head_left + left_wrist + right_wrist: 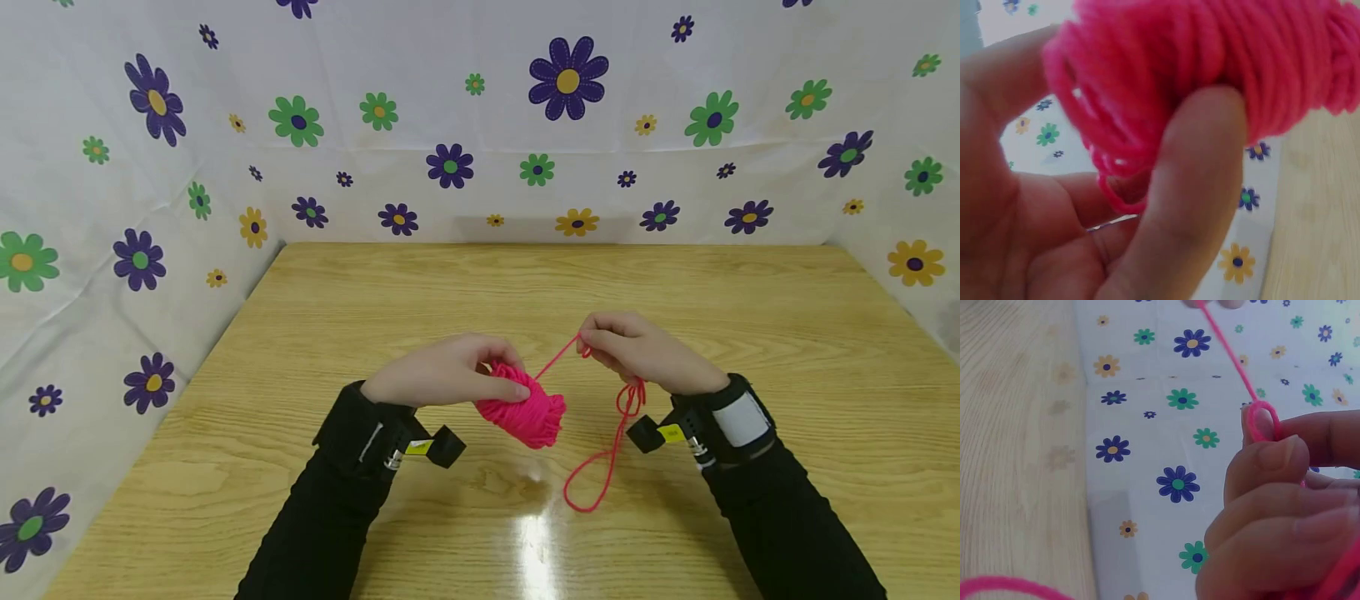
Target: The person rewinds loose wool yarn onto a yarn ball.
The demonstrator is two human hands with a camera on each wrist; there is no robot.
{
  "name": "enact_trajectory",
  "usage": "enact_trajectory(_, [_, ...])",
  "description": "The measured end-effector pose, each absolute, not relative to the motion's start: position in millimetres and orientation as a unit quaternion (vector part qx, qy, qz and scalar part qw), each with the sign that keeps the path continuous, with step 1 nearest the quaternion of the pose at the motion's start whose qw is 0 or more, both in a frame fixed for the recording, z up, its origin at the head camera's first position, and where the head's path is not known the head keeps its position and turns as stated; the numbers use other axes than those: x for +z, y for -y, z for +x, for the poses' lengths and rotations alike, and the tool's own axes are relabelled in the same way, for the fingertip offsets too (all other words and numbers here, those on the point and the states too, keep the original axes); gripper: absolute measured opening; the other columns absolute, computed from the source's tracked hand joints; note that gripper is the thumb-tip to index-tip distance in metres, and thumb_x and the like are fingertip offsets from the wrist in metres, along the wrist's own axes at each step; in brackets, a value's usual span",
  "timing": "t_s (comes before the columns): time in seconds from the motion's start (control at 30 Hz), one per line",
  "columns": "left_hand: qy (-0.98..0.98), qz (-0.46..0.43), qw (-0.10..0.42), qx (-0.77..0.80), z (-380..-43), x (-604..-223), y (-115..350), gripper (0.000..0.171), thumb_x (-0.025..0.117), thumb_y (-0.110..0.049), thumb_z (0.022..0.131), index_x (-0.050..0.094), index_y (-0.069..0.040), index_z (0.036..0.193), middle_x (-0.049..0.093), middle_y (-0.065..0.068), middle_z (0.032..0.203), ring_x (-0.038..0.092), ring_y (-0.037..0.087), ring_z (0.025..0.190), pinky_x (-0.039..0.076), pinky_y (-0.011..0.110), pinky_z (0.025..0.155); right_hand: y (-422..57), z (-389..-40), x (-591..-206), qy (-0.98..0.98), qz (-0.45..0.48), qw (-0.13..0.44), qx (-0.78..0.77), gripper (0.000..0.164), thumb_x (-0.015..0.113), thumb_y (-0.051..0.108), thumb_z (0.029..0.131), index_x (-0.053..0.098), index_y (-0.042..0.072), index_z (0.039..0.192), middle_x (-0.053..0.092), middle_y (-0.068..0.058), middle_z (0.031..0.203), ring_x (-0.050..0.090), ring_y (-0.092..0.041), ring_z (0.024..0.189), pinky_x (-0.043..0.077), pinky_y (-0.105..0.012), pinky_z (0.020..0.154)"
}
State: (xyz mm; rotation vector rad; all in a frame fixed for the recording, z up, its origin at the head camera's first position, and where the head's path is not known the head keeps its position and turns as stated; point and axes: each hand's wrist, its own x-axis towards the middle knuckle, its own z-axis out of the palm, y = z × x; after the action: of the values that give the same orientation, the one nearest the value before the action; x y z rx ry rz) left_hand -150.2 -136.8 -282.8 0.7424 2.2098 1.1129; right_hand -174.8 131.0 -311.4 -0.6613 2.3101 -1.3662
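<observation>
Stretching from the pink skein [528, 417] in left hand [446, 371], strand [557, 357] reaches right hand [637, 346].

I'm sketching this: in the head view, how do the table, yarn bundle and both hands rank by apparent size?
1. Table
2. Left hand and right hand, too alike to rank
3. Yarn bundle, partly covered

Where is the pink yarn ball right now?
In the head view, the yarn ball is near the centre, held in the left hand, with a strand running to the right hand.
</observation>
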Motion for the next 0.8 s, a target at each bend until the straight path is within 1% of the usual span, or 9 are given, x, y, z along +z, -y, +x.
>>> enact_trajectory(0.13, [-0.853, 0.247, 0.253, 0.385, -154, -288, 135, 0.023, 0.066, -0.024, 0.096, 0.065, -0.003, 0.108, 0.066, 0.006, 0.096, 0.056, 0.016, 0.083, 0.049, 0.026, 0.073, -132, -172, -308, -0.818, -0.239, 0.177, -0.493, 0.021, 0.044, 0.015, 0.106, 0.054, -0.002, 0.100, 0.042, -0.002, 0.069, 0.035, -0.011, 0.049, 0.030, -0.021, 0.046])
enact_trajectory(0.4, [-0.896, 0.172, 0.168, 0.372, -161, -297, 134, 0.032, 0.066, -0.025, 0.094, 0.062, 0.000, 0.114, 0.067, 0.012, 0.104, 0.059, 0.021, 0.086, 0.051, 0.026, 0.071, -129, -164, -300, -0.812, -0.252, 0.173, -0.497, 0.022, 0.043, 0.014, 0.107, 0.054, -0.003, 0.099, 0.041, -0.003, 0.068, 0.035, -0.010, 0.049, 0.031, -0.020, 0.046])
enact_trajectory(0.53, [-0.903, 0.128, 0.126, 0.389, -163, -298, 134, 0.035, 0.065, -0.027, 0.095, 0.061, 0.000, 0.117, 0.067, 0.014, 0.104, 0.058, 0.022, 0.084, 0.048, 0.026, 0.068, -128, -157, -295, -0.807, -0.266, 0.169, -0.500, 0.021, 0.044, 0.013, 0.106, 0.055, -0.003, 0.100, 0.041, -0.003, 0.067, 0.035, -0.011, 0.049, 0.032, -0.022, 0.045])
enact_trajectory(0.63, [-0.902, 0.092, 0.091, 0.413, -165, -300, 135, 0.039, 0.063, -0.028, 0.097, 0.059, 0.000, 0.123, 0.065, 0.015, 0.106, 0.057, 0.022, 0.084, 0.047, 0.026, 0.067, -126, -151, -291, -0.804, -0.279, 0.165, -0.499, 0.020, 0.045, 0.013, 0.106, 0.057, -0.002, 0.100, 0.041, -0.002, 0.066, 0.034, -0.012, 0.048, 0.031, -0.023, 0.045])
enact_trajectory(0.8, [-0.870, 0.045, 0.032, 0.490, -169, -301, 135, 0.041, 0.062, -0.028, 0.098, 0.056, 0.000, 0.128, 0.061, 0.017, 0.114, 0.056, 0.025, 0.092, 0.049, 0.027, 0.074, -122, -145, -287, -0.799, -0.307, 0.165, -0.490, 0.020, 0.046, 0.013, 0.106, 0.060, 0.001, 0.098, 0.040, -0.001, 0.065, 0.033, -0.010, 0.047, 0.030, -0.023, 0.044])
